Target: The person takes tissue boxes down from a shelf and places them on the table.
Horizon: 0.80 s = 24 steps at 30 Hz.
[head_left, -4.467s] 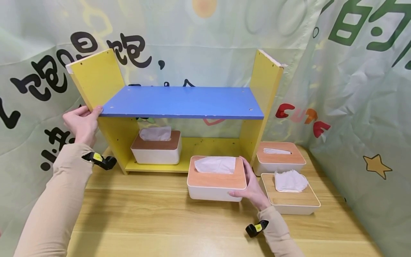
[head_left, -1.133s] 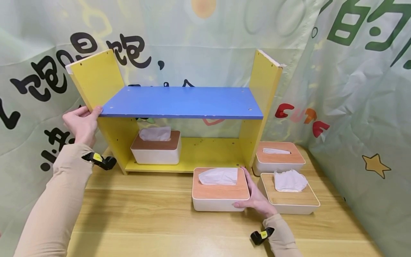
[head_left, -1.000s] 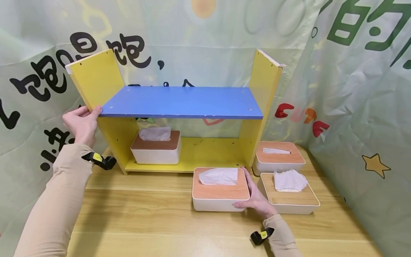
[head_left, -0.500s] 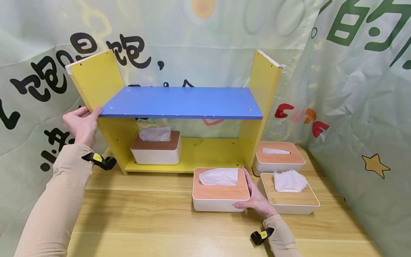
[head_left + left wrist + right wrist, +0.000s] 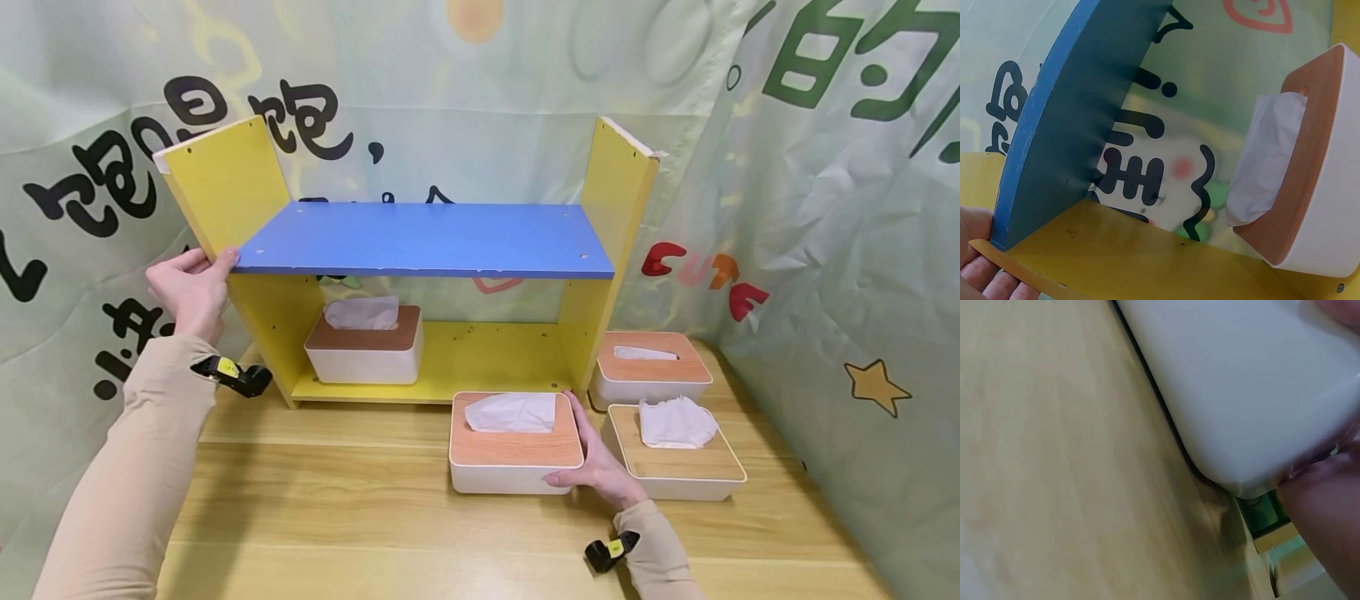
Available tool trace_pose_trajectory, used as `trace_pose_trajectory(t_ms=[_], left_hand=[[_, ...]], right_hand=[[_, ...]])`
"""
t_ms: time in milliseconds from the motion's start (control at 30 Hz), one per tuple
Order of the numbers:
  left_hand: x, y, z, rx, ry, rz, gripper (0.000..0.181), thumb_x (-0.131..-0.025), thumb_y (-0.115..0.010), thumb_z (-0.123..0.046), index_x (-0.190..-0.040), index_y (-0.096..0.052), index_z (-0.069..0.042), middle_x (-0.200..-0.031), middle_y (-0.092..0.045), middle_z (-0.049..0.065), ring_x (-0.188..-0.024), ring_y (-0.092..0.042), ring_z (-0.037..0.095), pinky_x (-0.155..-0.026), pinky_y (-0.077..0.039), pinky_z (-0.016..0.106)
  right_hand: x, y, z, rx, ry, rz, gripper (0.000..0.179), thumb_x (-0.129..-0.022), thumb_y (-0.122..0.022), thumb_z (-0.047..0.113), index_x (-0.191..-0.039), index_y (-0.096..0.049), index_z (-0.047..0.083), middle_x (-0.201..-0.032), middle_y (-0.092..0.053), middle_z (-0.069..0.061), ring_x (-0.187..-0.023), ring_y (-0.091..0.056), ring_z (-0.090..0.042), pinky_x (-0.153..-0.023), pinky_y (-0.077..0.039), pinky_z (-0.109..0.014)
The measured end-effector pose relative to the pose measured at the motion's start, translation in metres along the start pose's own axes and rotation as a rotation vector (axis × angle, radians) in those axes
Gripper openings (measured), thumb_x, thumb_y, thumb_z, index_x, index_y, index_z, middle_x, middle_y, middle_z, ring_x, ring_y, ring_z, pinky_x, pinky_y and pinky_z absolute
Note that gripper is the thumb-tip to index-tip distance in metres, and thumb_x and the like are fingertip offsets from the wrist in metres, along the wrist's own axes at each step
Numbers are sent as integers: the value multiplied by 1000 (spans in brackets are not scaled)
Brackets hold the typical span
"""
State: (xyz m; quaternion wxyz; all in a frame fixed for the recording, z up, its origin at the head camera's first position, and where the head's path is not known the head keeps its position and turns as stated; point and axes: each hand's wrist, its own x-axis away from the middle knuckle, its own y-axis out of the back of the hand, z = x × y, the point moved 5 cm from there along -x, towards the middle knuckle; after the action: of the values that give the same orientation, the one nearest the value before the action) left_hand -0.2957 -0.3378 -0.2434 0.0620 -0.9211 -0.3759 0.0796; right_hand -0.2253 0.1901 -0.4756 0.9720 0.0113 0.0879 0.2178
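My left hand (image 5: 187, 287) grips the front edge of the yellow left side panel of the shelf (image 5: 427, 271), its thumb by the corner of the blue board. The left wrist view shows fingertips (image 5: 1000, 286) curled behind that yellow edge. Low in front of the shelf, my right hand (image 5: 600, 468) holds a white tissue box (image 5: 510, 454) with a wood lid by its right end, thumb on the near side. A tissue sticks out of its slot. Up close in the right wrist view, the white tissue box (image 5: 1235, 394) sits right at the wooden tabletop.
Inside the lower compartment, at the left, stands a tissue box (image 5: 363, 365) with a darker lid. Right of the shelf are two more: a rear tissue box (image 5: 652, 390) and a nearer tissue box (image 5: 682, 487), close to my right wrist. Printed cloth (image 5: 480, 150) hangs behind.
Since the oldest frame, my right hand has brought the tissue box toward me and slightly right, away from the shelf's front edge. Over the last second both hands stay still.
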Motion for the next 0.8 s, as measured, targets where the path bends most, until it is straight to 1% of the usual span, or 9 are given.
trace_pose_trajectory(t_ms=[100,333,567,800], left_hand=[[0,0,0,-1,4,-3,18,-79,-84,-9,-90,-76,-20,-66,-65,-16,-71,-63,-2,-65,-51,8],[2,1,-1,-9,-7,-5,21,-79,-84,-9,-98,-78,-17,-65,-64,-17,-70,-63,-2,-66,-51,8],[2,1,-2,-16,-6,-7,33,-79,-84,-9,-112,-77,-11,-66,-64,-17,-71,-63,-3,-69,-51,9],[2,0,-1,-14,-11,-2,35,-79,-84,-9,-113,-77,-10,-62,-64,-19,-69,-63,-3,-65,-51,8]], right_hand=[[1,0,1,-9,-1,-2,136,-67,-88,1,-161,10,9,-161,-13,-27,-121,-49,-3,-100,-45,-18],[2,0,2,-11,-6,-4,138,-67,-89,3,-161,11,9,-163,-10,-27,-121,-49,-3,-101,-45,-17],[0,-1,1,-25,-15,0,139,-67,-90,4,-161,13,10,-163,-9,-27,-122,-48,-6,-101,-45,-18],[1,-1,0,-23,-26,-2,139,-68,-90,6,-161,14,12,-164,-8,-28,-123,-49,-7,-101,-45,-18]])
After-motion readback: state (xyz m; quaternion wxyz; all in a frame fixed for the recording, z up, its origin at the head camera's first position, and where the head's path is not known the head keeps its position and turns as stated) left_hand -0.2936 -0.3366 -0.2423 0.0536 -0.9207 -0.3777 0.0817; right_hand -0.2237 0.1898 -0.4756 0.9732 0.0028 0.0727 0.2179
